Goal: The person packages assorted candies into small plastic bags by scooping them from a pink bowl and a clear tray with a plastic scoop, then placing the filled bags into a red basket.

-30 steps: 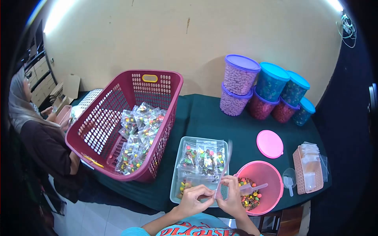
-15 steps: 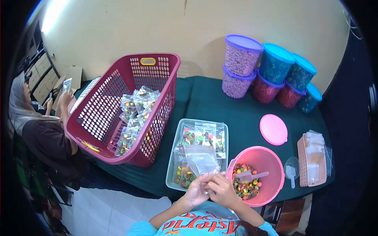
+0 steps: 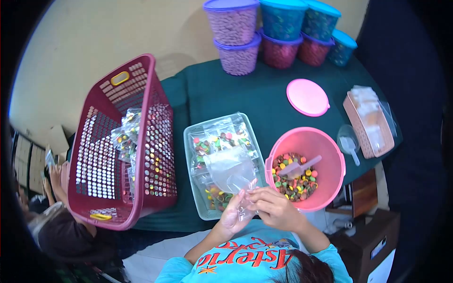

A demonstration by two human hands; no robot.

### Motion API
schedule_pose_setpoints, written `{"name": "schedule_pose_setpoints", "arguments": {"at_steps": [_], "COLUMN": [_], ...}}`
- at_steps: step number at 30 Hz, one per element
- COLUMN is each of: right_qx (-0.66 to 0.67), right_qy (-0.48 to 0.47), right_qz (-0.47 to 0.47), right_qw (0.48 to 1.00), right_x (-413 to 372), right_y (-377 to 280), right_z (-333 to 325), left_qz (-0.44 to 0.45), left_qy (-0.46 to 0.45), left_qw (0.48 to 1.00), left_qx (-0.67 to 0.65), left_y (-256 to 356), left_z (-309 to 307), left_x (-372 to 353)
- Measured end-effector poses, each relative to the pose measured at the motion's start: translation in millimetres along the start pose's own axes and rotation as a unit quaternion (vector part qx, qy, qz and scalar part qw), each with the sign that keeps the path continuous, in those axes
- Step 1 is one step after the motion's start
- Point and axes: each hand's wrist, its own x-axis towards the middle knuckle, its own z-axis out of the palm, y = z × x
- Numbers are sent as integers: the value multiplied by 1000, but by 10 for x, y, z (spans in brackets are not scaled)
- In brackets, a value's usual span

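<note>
Between my two hands is a clear plastic bag (image 3: 245, 202), held in front of my chest. My left hand (image 3: 232, 214) pinches its left side, and my right hand (image 3: 273, 205) pinches the other side near the top. Just beyond them, a pale green tray (image 3: 192, 200) holds filled bags of colourful candies (image 3: 219, 141) with a frosted, flat bag (image 3: 231, 169) lying over them. To the right of my hands stands a pink bucket (image 3: 325, 150) of loose candies (image 3: 295, 186), with a translucent scoop (image 3: 297, 169) resting on them.
A maroon basket (image 3: 147, 141) with filled bags stands left. Lidded tubs (image 3: 233, 28) line the back. A pink lid (image 3: 307, 97), a clear scoop (image 3: 348, 141) and a basket of small bags (image 3: 354, 123) lie right. Another person (image 3: 71, 236) is at far left.
The view has turned and tilted downward, so the tubs sit higher and the bucket appears larger. The clear bag between my hands now shows more fully. The other person is partly hidden behind the basket.
</note>
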Motion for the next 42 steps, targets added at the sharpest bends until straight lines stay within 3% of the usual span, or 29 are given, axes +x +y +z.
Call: {"name": "schedule_pose_setpoints", "arguments": {"at_steps": [2,4,6,8,10,11,13,18,20,22,24,28,34,42], "right_qx": [4,28,-178,-272,-374,-371,-440,-405,-394,-406,-411,-389,-225,-191], "right_qy": [-37,-84,-98,-140,-200,-202,-265,-312,-358,-365,-415,-395,-287,-121], "right_qz": [30,194,222,293,293,292,340,291,335,313,322,239,245,231], "right_qw": [999,977,953,906,857,858,787,809,778,777,745,797,898,946], "right_x": [26,-52,-28,-51,-200,-274,-317,-235,-153,-187,-210,-211,2,-87], "right_y": [-54,0,170,503,902,952,991,1124,1145,1225,1248,1220,1056,642], "right_z": [-258,-493,-706,-853,-925,-939,-929,-1103,-1167,-1131,-1094,-1138,-1218,-1385], "left_qz": [-21,-20,-28,-12,-12,-9,3,27,49,72,121,186,211,211], "left_qy": [-13,-31,-30,-44,-46,-43,-33,-32,-23,-16,-26,-16,3,-39], "left_qw": [999,998,996,995,995,995,996,994,991,987,981,964,954,957], "left_qx": [38,-56,-80,-90,-92,-88,-83,-96,-119,-144,-151,-188,-213,-197], "left_y": [73,157,246,297,315,321,343,433,479,522,545,523,495,741], "left_z": [-62,-159,-87,-17,37,76,143,174,191,210,225,172,95,195], "left_x": [46,122,156,188,232,239,261,329,341,340,312,246,242,221]}}
